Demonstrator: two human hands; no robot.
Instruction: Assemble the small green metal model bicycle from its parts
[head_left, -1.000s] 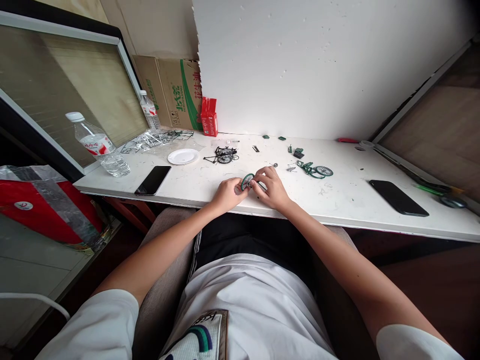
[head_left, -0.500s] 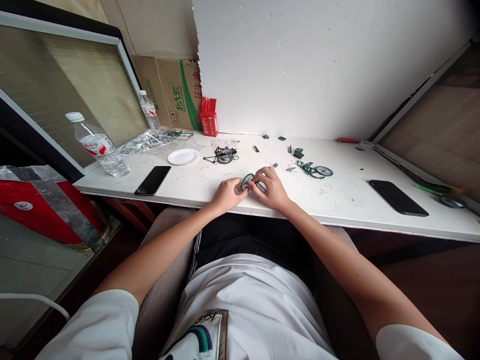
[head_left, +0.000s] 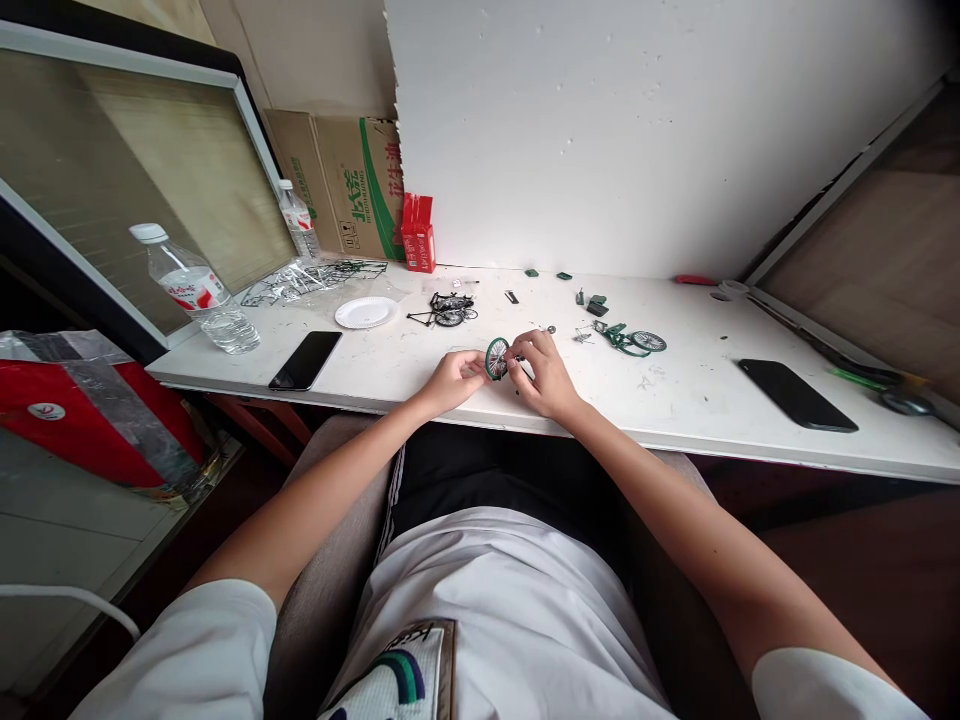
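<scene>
A green-rimmed toy bicycle wheel [head_left: 496, 358] stands upright between my hands, just above the front of the table. My left hand [head_left: 454, 378] has its fingertips closed at the wheel's left edge, partly behind it. On the other side, my right hand [head_left: 545, 376] pinches a small dark part beside the wheel's hub; its fingers hide most of that part. To the right lies a green toy bicycle frame [head_left: 616, 337] with a spoked wheel at one end. A black toy bicycle [head_left: 448, 310] rests beyond my left hand.
Small green pieces [head_left: 596, 305] and a tiny round part [head_left: 551, 329] lie on the white table [head_left: 390, 370]. A paper plate [head_left: 366, 312], two phones, water bottles [head_left: 196, 290], black plastic sprues [head_left: 330, 275] and a red box [head_left: 418, 234] stand around; a white board rises behind.
The wheel has turned to face me more and shifted slightly right. My left fingers have loosened and straightened along its left edge, while my right hand stays almost in place.
</scene>
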